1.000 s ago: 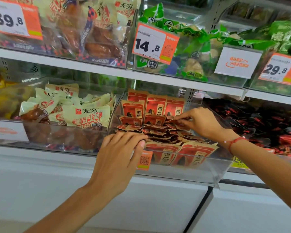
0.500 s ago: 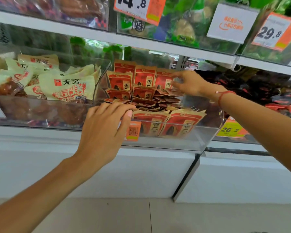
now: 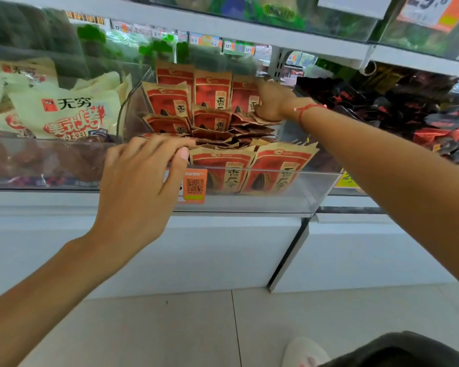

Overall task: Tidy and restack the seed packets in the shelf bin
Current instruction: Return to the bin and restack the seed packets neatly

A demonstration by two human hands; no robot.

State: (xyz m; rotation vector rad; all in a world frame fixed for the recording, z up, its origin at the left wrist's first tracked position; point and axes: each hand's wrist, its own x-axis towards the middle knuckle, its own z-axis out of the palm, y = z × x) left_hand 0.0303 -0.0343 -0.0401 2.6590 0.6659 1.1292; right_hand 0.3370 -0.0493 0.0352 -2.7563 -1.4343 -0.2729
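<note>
The right hand (image 3: 272, 102) is covering the rearmost seed packets (image 3: 243, 94), its fingertips are hiding among them, and the price tag (image 3: 435, 10) is running off the top edge.

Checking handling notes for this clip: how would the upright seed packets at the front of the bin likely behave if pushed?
The front packets look like thin, flat pouches, so probably light and somewhat floppy. They lean on the bin's clear front wall; pushed back, they'd likely tip onto the loose pile. Their crimped paper-like tops suggest little slipperiness.

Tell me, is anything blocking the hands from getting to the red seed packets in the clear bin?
Nothing visible is. The bin is open on top; the right hand already touches the back seed packets, and the left hand rests at the front-left edge.
</note>
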